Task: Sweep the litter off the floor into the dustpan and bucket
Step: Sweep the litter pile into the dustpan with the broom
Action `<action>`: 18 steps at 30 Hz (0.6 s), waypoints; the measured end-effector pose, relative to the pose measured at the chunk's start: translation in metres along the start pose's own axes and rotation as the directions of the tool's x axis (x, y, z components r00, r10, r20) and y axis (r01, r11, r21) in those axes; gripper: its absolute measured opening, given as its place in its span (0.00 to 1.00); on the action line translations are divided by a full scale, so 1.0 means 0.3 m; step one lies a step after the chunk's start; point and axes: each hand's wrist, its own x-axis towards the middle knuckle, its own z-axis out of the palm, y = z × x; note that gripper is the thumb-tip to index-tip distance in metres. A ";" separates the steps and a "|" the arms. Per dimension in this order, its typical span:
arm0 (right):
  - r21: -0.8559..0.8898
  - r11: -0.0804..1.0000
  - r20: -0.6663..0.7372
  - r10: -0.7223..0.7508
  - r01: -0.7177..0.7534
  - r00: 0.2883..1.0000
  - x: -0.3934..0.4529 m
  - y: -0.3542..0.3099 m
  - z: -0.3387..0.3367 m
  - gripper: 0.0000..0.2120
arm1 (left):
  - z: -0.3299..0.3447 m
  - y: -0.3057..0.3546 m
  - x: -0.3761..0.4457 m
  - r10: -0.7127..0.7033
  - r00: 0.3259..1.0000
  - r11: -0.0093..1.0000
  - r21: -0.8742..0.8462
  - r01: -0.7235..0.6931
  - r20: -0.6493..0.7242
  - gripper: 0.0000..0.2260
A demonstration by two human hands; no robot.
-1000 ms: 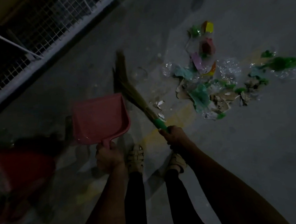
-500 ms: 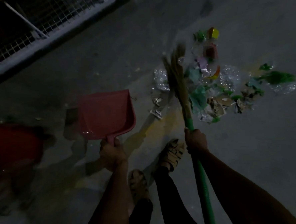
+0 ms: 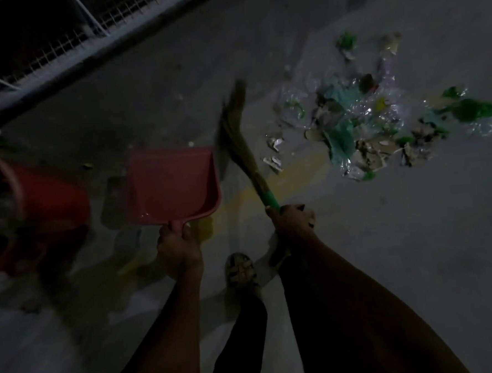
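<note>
The left hand (image 3: 179, 249) clenched the handle of the red dustpan (image 3: 173, 185), tilted toward the floor beside the red bucket (image 3: 43, 204). The right hand (image 3: 294, 221) gripped the grass broom (image 3: 241, 149) at its green neck. The litter (image 3: 370, 121), well right of the pan, looked light: crinkly plastic, paper scraps, likely to scatter, so short low strokes seemed wise.

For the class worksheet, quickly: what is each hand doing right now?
Left hand: closed, gripping the handle of the red dustpan.
Right hand: closed, gripping the green handle of the broom.
</note>
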 end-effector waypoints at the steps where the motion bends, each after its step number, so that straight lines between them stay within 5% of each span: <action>1: 0.012 0.999 0.018 0.030 -0.030 0.999 -0.007 0.015 0.015 0.22 | -0.003 -0.024 -0.004 -0.003 1.000 1.000 0.014 0.003 -0.001 0.17; 10: 0.143 0.964 -0.205 0.252 -0.225 0.946 0.024 0.292 -0.106 0.23 | 0.050 -0.130 -0.105 0.036 0.997 0.997 0.065 -0.040 0.061 0.16; 18: 0.175 0.965 -0.384 0.248 -0.194 0.889 0.017 0.411 -0.208 0.24 | 0.102 -0.062 -0.213 0.092 0.990 0.991 0.088 -0.102 0.108 0.15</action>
